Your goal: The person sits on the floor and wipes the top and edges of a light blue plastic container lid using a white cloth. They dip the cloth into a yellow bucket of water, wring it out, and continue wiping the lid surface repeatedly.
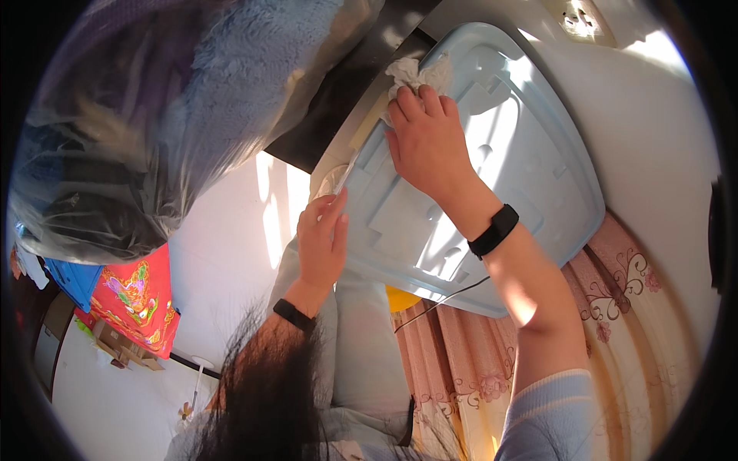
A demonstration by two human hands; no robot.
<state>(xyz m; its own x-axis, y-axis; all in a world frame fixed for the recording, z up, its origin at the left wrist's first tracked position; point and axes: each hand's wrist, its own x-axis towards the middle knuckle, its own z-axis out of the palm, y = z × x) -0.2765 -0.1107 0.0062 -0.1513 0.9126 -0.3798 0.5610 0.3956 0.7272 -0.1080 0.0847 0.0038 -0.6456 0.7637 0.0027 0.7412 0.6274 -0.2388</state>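
fingers of the left hand [321, 240] pinch the blue lid [542, 146] by its left rim; right hand's [432, 150], nearer the cloth [409, 72], press it bunched against the lid's upper-left rim, just past the fingertips. lid's long axis: can't tell.

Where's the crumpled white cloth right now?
In the head view, the crumpled white cloth is near the top, just right of centre, under the fingers of the right hand, at the pale blue lid's upper-left edge.
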